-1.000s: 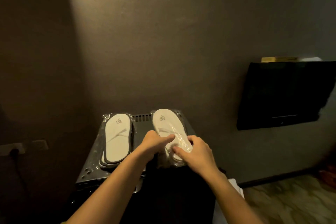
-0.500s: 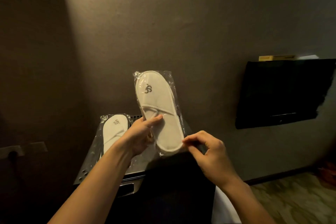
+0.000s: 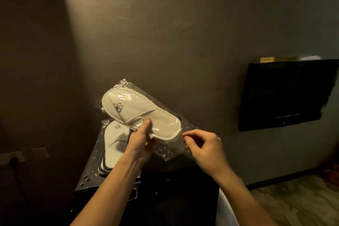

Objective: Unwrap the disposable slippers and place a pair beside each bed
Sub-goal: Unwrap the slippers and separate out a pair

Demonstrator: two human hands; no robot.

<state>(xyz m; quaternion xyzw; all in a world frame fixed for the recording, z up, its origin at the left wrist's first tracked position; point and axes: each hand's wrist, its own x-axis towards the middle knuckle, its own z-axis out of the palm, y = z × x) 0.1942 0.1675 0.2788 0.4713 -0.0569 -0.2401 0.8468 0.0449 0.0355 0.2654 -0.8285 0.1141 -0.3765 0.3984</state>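
Wrapped slipper pack lifted clear of the surface since a second ago, when it lay flat beside the other pack. Since half a second ago, tilted from near upright to a diagonal: toe end up-left, heel end down-right. Logo on toe now facing camera at an angle.

Left hand gripping the pack from below, thumb laid across the plastic near mid-length, fingers curled behind. Right hand just right of the heel end, fingertips bunched in a pinch at the loose edge of the clear wrap; contact with the film hard to confirm, hold on it cannot be told. Wrap hanging slack and crinkled below the heel.

Second wrapped pack unmoved, flat on the left part of the dark surface, partly hidden behind left wrist.

Edges: surface front edge below both forearms; wall close behind the lifted pack. Wall-mounted dark screen well apart to the right, yellow box on top of it. Wall socket low at far left. Open air above and right of hands; strip of floor at lower right.
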